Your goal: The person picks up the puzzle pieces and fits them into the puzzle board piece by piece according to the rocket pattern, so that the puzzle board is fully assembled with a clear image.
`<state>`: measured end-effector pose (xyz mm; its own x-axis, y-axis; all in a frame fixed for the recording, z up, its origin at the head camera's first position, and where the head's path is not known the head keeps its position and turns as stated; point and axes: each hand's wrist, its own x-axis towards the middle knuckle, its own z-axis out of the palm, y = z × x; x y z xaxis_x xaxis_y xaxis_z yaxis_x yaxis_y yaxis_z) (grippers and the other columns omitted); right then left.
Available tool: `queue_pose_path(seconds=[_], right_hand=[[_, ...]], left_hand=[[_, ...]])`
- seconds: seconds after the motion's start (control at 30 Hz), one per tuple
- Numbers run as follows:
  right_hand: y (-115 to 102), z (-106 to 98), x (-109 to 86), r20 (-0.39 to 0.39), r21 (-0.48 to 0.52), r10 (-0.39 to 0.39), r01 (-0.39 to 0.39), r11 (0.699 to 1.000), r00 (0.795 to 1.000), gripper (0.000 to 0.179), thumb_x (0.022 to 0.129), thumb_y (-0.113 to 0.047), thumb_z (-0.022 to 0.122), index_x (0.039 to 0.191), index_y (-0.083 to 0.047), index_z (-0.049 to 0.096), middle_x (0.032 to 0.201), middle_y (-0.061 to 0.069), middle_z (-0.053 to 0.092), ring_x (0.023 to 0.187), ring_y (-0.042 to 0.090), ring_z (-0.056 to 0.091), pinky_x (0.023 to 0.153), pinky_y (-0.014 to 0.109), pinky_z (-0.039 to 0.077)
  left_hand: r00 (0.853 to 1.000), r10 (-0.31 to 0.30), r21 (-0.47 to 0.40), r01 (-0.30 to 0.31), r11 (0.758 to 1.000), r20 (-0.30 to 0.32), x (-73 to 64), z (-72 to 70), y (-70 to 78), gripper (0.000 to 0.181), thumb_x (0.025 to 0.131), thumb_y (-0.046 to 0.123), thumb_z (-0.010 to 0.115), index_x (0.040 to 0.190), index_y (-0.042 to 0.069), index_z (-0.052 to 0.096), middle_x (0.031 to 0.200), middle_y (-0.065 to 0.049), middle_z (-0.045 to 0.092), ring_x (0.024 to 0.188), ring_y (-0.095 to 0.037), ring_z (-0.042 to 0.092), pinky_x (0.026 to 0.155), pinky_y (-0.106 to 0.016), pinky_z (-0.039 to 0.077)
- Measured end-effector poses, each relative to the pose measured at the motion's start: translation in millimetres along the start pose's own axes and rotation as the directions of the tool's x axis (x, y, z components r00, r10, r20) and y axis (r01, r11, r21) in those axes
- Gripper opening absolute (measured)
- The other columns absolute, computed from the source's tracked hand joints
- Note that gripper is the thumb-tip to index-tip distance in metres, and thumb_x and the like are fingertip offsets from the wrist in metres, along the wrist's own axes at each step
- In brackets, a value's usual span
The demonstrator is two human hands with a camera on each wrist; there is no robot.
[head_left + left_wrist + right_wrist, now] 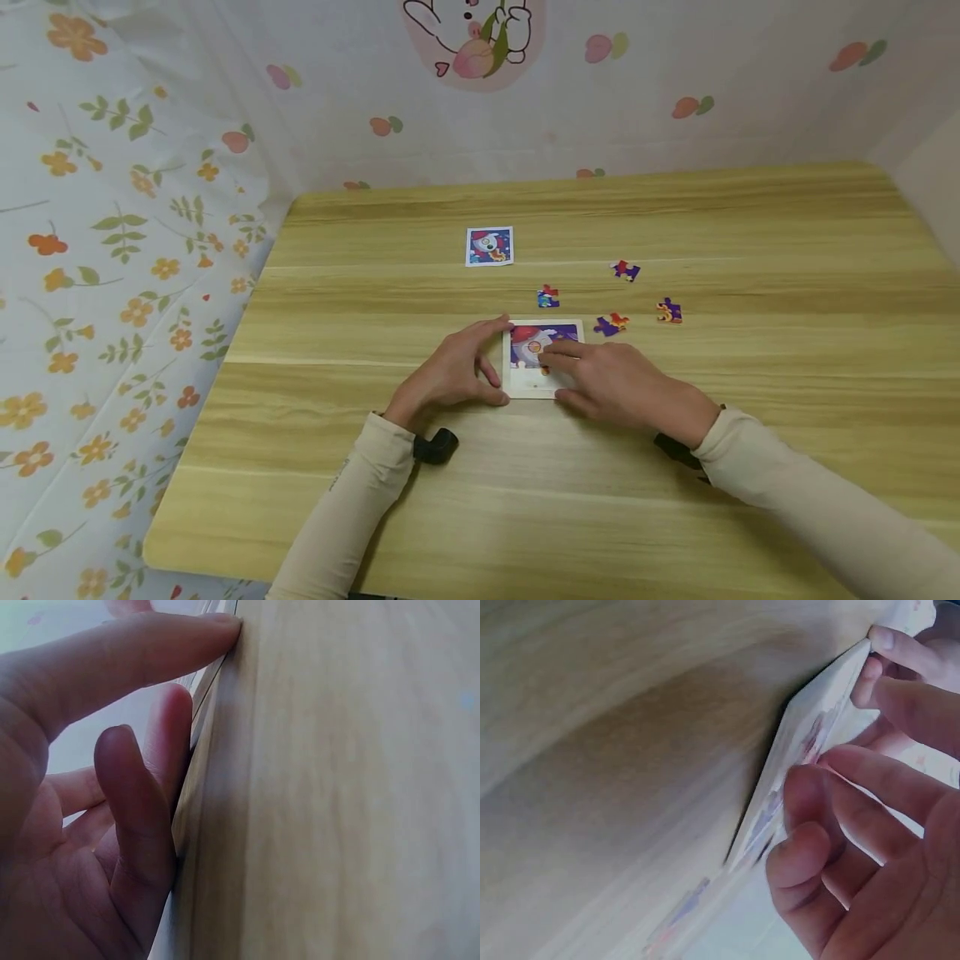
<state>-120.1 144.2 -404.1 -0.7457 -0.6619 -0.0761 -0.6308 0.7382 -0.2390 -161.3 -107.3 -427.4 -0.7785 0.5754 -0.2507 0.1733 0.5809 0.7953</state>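
Observation:
A pale puzzle tray (542, 395) lies on the table, its upper part filled with a purple, red and white picture (525, 339). My left hand (462, 364) braces the tray's left side, index finger at the far corner and thumb at the near one. In the left wrist view, a fingertip (225, 628) meets the tray's edge. My right hand (611, 379) bends over the tray with fingertips on the picture and thumb by the near edge. A bit of orange shows beneath those fingers. In the right wrist view, the fingertips (804, 780) hide part of the picture.
Several loose puzzle pieces lie beyond and right of the tray, among them a blue and red piece (548, 297) and a purple and orange piece (611, 324). A small picture card (490, 247) lies farther back. A patterned curtain (547, 125) hangs behind the wooden table (360, 300).

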Motion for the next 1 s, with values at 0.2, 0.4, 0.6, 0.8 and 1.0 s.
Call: queue_pose_path(seconds=[0.2,0.4,0.6,0.8,1.0], right_hand=[[0,4,-2.6,-0.049,-0.035,-0.039,0.037,0.999,0.998,0.041,0.092,-0.029,0.072,0.126,-0.006,0.067,0.135,0.011,0.063,0.088,0.027,0.074,0.068,0.041,0.06],[1,8,-3.5,-0.068,-0.055,-0.053,0.05,0.997,0.996,0.043,0.091,-0.029,0.073,0.126,-0.006,0.066,0.134,0.011,0.062,0.077,0.025,0.072,0.062,0.039,0.059],[1,8,-3.8,-0.048,-0.029,-0.042,0.041,0.999,0.998,0.044,0.092,-0.03,0.071,0.129,-0.006,0.065,0.138,0.012,0.061,0.089,0.026,0.074,0.069,0.04,0.06],[6,0,-8.7,-0.034,0.025,0.03,-0.029,0.999,0.999,0.047,0.094,-0.032,0.07,0.134,-0.009,0.064,0.143,0.012,0.059,0.106,0.028,0.072,0.08,0.043,0.06],[20,-10,-17.2,-0.104,0.036,0.081,-0.078,0.996,0.991,0.043,0.093,-0.027,0.07,0.131,-0.007,0.066,0.138,0.012,0.063,0.109,0.03,0.071,0.083,0.046,0.059]], left_hand=[[1.0,0.001,-0.005,-0.001,1.0,0.0,1.3,0.9,1.7,0.1,0.072,0.006,0.089,0.155,0.018,0.036,0.165,0.003,0.032,0.074,-0.006,0.069,0.116,-0.045,0.036],[1.0,0.001,-0.002,-0.001,1.0,0.004,0.9,0.9,3.3,0.1,0.072,0.007,0.089,0.156,0.018,0.036,0.165,0.002,0.032,0.073,-0.006,0.069,0.113,-0.045,0.039],[1.0,0.003,-0.006,-0.003,1.0,0.009,-0.4,0.2,3.7,0.099,0.072,0.006,0.089,0.156,0.016,0.036,0.166,0.002,0.03,0.073,-0.006,0.069,0.113,-0.045,0.039],[1.0,0.007,-0.004,-0.007,1.0,0.018,0.6,0.3,2.7,0.099,0.073,0.007,0.088,0.156,0.016,0.035,0.166,0.001,0.03,0.073,-0.006,0.069,0.117,-0.047,0.035],[1.0,0.014,-0.007,-0.014,1.0,0.013,0.5,0.3,1.3,0.1,0.072,0.006,0.089,0.156,0.014,0.035,0.166,0.001,0.03,0.073,-0.006,0.069,0.121,-0.048,0.029]])
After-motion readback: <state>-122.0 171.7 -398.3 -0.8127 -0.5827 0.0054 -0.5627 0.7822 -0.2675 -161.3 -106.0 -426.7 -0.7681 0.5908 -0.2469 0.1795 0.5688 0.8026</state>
